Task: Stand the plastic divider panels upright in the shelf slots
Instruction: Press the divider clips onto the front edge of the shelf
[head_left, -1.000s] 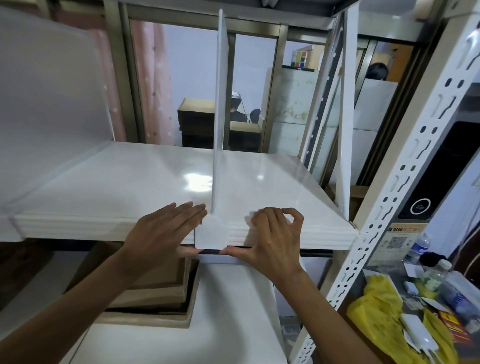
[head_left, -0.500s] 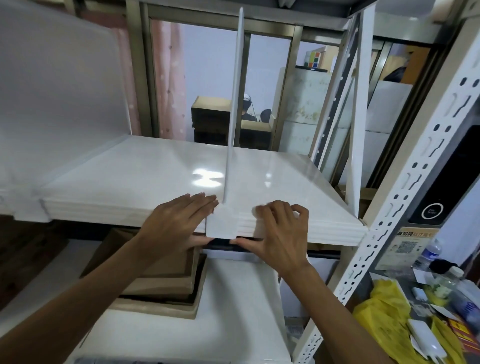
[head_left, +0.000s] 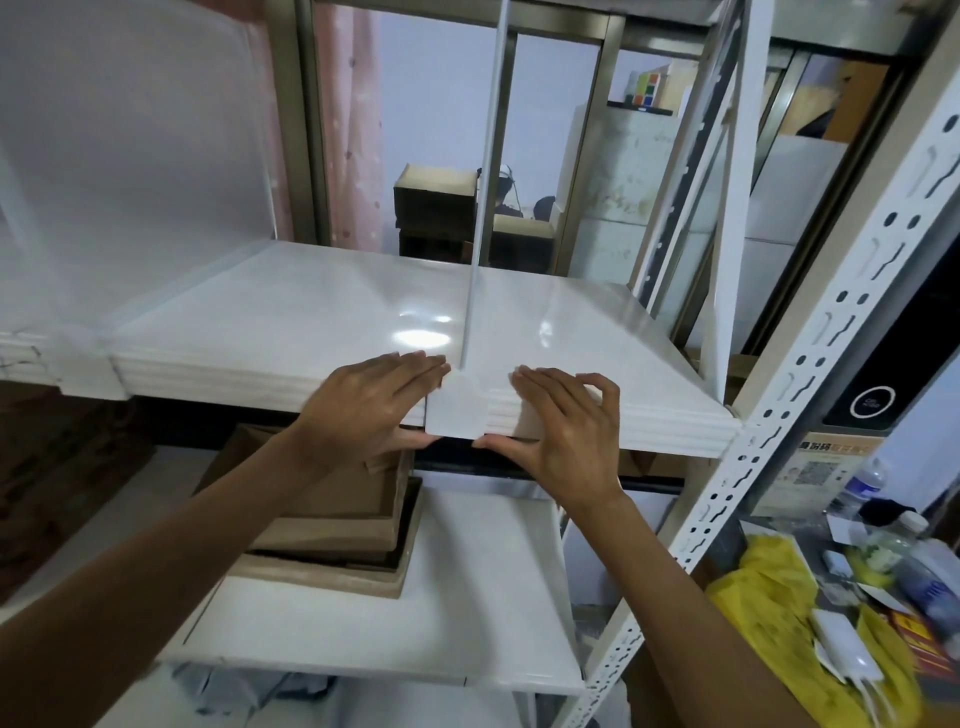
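Thin translucent white plastic divider panel (head_left: 485, 182) upright, edge-on, flat rectangular foot tab (head_left: 456, 410) over front lip of glossy white shelf (head_left: 260, 322), left hand (head_left: 371, 402) flat beside tab, right hand (head_left: 563, 421) arched opposite, neither gripping, thumbs beneath lip.

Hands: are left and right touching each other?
Apart. Head view shows the left hand and right hand flanking the divider panel at its front tab, a dark gap between their thumb tips.
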